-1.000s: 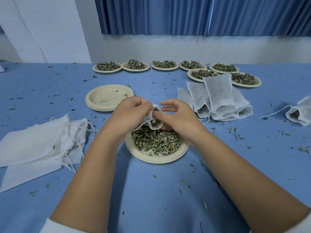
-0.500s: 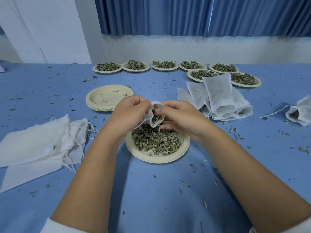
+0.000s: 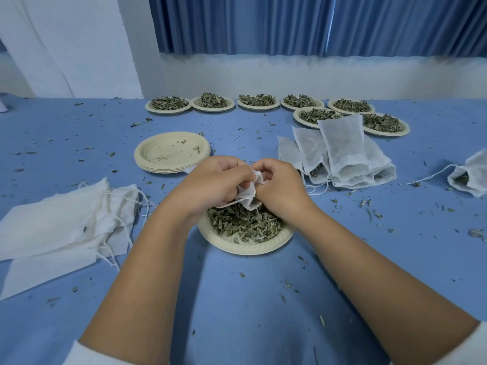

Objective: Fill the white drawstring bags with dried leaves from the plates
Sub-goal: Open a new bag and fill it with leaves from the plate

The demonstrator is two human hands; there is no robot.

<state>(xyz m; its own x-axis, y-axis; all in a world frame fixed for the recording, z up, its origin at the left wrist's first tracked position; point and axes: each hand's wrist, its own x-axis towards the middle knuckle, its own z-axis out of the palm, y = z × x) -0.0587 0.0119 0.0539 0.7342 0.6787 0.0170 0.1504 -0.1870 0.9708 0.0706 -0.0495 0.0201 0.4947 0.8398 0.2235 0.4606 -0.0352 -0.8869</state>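
A cream paper plate [image 3: 245, 247] heaped with dried leaves [image 3: 243, 223] sits in front of me on the blue table. Just above its far edge both hands hold one small white drawstring bag [image 3: 249, 193]. My left hand [image 3: 214, 181] grips the bag's left side with curled fingers. My right hand [image 3: 280, 184] pinches its right side, knuckles up. Most of the bag is hidden between the hands, and I cannot see its mouth.
Empty white bags [image 3: 60, 227] lie flat at the left. Filled bags [image 3: 345, 156] are piled at the right, and another bag [image 3: 470, 175] lies at the far right edge. A stack of empty plates [image 3: 171, 151] sits behind my hands. Several leaf-filled plates [image 3: 168, 104] line the back.
Both hands have closed in on each other and risen slightly, bunching the bag between them. The leaves seen at the bag's open mouth earlier are now hidden.
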